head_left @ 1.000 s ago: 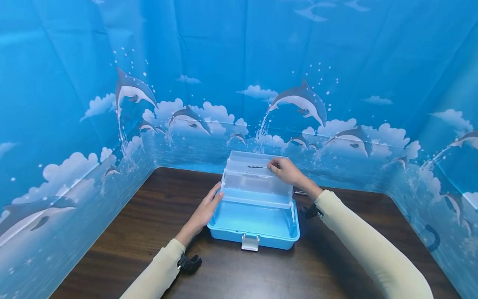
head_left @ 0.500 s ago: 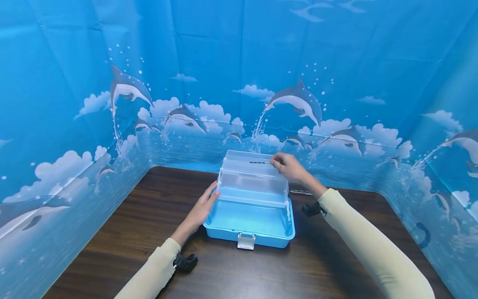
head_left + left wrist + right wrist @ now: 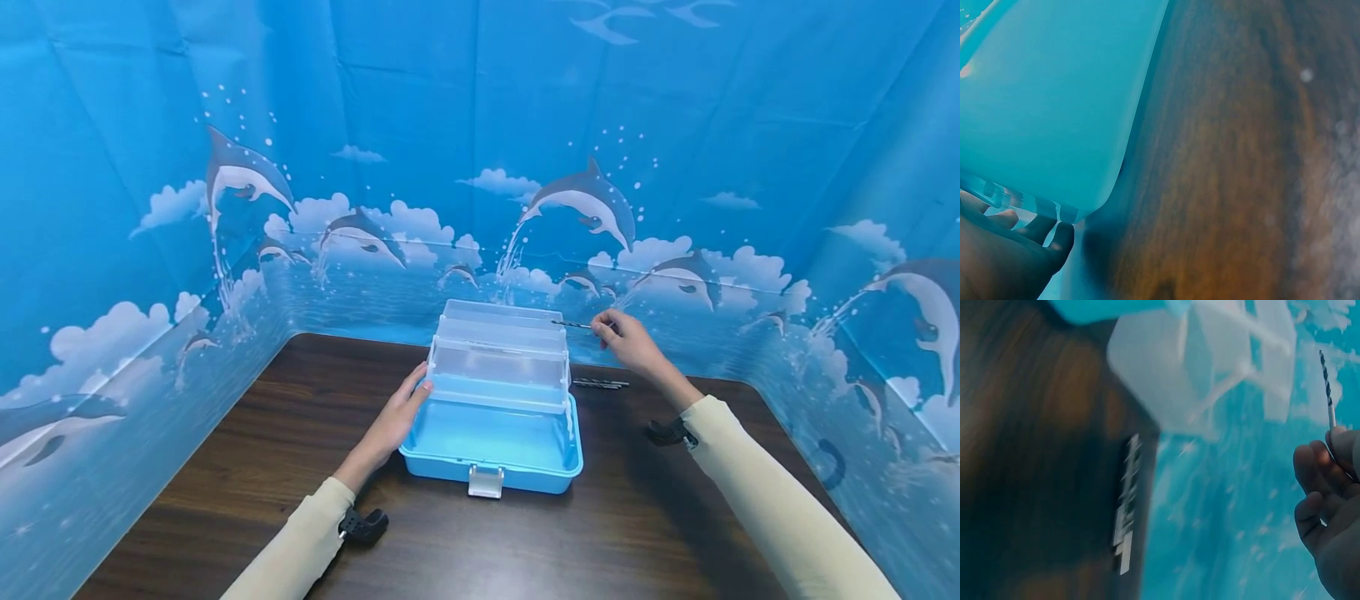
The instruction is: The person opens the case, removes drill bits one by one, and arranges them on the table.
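Note:
A light blue toolbox [image 3: 525, 478] stands raised open on the dark wooden table, with translucent tiered trays [image 3: 501, 364] over its rear. My left hand [image 3: 393, 418] rests against the toolbox's left side, its fingers extended along the edge. In the left wrist view those fingers [image 3: 1062, 240] touch near the corner of the blue wall. Right of the trays, my right hand [image 3: 626, 340] pinches a thin dark drill bit [image 3: 573, 323] by its smooth shank. The bit's twisted end points left, overlapping the trays' upper right edge in the head view.
Several more drill bits [image 3: 600, 383] lie on the table just right of the toolbox, near the table's back edge. A white latch [image 3: 485, 481] hangs at the toolbox front. A blue dolphin-print curtain [image 3: 420, 167] encloses the table's back and sides.
My right hand has moved right with the drill bit, away from over the trays, uncovering the bits on the table. The left hand stays at the toolbox. The head view has turned slightly right.

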Available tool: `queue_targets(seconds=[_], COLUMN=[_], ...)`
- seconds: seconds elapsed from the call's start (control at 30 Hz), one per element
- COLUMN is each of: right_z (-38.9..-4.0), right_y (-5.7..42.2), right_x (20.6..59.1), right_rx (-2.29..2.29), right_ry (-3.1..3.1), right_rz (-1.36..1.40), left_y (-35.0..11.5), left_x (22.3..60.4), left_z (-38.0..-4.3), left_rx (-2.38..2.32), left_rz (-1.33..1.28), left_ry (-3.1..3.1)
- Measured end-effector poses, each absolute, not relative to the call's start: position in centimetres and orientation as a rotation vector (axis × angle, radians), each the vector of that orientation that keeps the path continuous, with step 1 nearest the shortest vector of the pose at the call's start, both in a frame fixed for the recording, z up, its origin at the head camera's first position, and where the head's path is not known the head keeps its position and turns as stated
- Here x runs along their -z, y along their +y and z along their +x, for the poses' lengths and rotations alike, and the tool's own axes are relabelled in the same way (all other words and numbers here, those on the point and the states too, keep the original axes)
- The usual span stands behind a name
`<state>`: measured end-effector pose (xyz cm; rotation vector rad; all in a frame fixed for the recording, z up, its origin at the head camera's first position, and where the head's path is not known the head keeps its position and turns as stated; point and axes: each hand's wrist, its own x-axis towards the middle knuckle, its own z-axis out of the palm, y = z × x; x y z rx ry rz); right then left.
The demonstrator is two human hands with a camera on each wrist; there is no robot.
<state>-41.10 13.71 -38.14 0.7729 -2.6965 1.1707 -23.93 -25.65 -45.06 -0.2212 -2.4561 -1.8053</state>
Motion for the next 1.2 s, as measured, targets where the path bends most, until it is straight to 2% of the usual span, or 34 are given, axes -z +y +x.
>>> queue_targets(seconds=[0.2,0.47,0.9,1.2], right_z=[-41.5,-41.7,-41.8,-42.0], right_y=[17.3,19.5,19.5,19.2], right_x=[41.4,45.8,49.6,49.8], right_rx=[-1.167,-1.209,-1.018,-0.916], right_ry=[-2.704,-2.808,-2.796,-2.786], right_rz=[0.656,0.593,0.67,0.658], left_y=[-25.7,-26.7,-26.6,-26.6], left_x=[44.9,49.1,49.2,49.1], left_z=[-23.8,-26.4,-26.4,-26.5], left_rx=[1.798,1.791,1.78,1.778], left_rz=[-0.199,-0.17,-0.184,-0.206], left_ry=[-2.479,-2.424,-2.427,-2.407])
